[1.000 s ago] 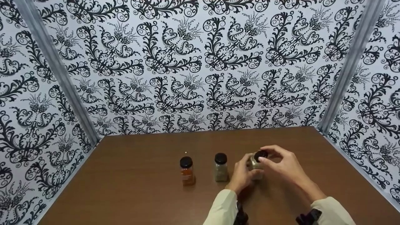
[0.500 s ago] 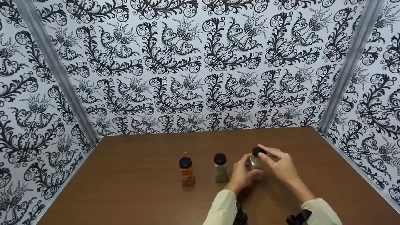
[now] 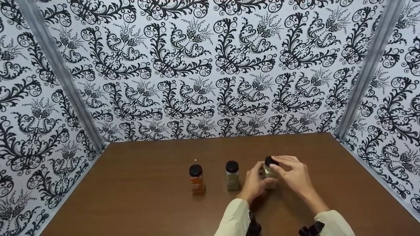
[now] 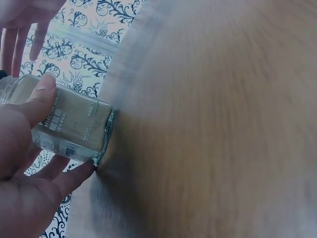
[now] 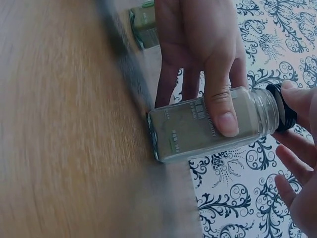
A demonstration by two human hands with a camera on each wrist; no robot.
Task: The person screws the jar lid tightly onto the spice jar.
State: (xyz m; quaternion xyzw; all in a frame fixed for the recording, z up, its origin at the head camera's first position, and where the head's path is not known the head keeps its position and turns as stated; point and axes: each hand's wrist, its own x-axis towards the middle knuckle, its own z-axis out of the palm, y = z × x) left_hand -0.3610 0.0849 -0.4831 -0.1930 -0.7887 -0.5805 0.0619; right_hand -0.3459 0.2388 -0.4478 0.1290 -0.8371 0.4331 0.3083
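Observation:
My left hand [image 3: 253,183] grips a square glass spice jar [image 5: 185,130] of beige-green powder, thumb across the printed label. The jar stands upright, its base close over the brown table. At its mouth, a black screw lid [image 5: 284,118] is pinched between the thumb and fingers of my right hand [image 3: 297,173]. In the right wrist view the lid sits at the very end of the clear glass thread, slightly askew, with much of the thread showing below it. The left wrist view shows the jar's body [image 4: 74,119] and the left thumb, while the lid is mostly cut off.
Left of the hands, a capped jar of green seasoning [image 3: 232,177] stands upright. Further left is a capped jar of orange-red spice [image 3: 197,182]. The brown table [image 3: 147,203] is bounded by black-and-white patterned walls [image 3: 197,82] at the back and sides.
My right hand has shifted left with the lid, which looked tilted a second ago and now sits more level over the jar's mouth. The left hand and the other jars have stayed put.

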